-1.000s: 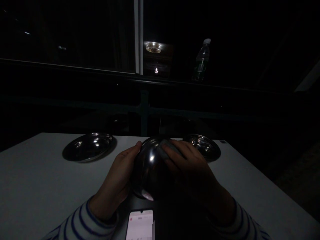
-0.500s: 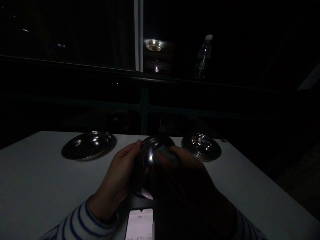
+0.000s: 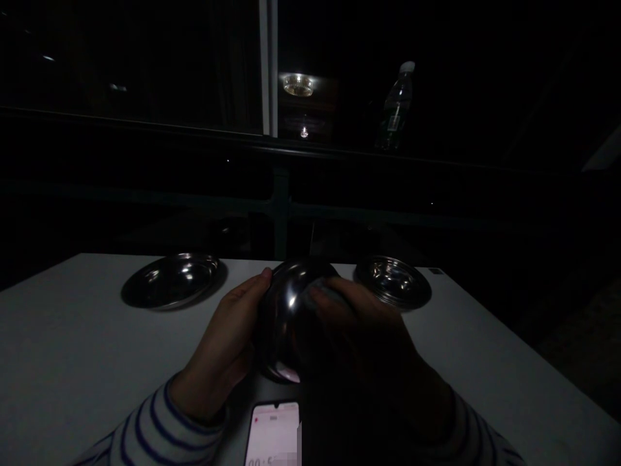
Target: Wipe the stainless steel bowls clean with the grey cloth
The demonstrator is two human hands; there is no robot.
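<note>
A shiny metal bowl (image 3: 286, 323) is held tilted above the white table, its rounded outer side facing me. My left hand (image 3: 228, 340) grips its left edge, thumb at the upper rim. Against the bowl's upper right, my right hand (image 3: 378, 330) presses a greyish cloth (image 3: 323, 289), mostly covered by the fingers. Deep shadow hides much of that hand and the bowl's lower right. A lit phone (image 3: 274, 430) lies on the table below the bowl, partly cut off by the frame's bottom.
To the left on the white table (image 3: 97, 343) rests a wide metal dish (image 3: 167, 285). Metal bowls (image 3: 392, 285), apparently stacked, stand at the back right. Beyond the table, a clear bottle (image 3: 398, 110) with a white cap stands by a dark window.
My right hand has shifted slightly with the cloth, up and to the right over the bowl's surface. My left hand keeps its hold on the bowl.
</note>
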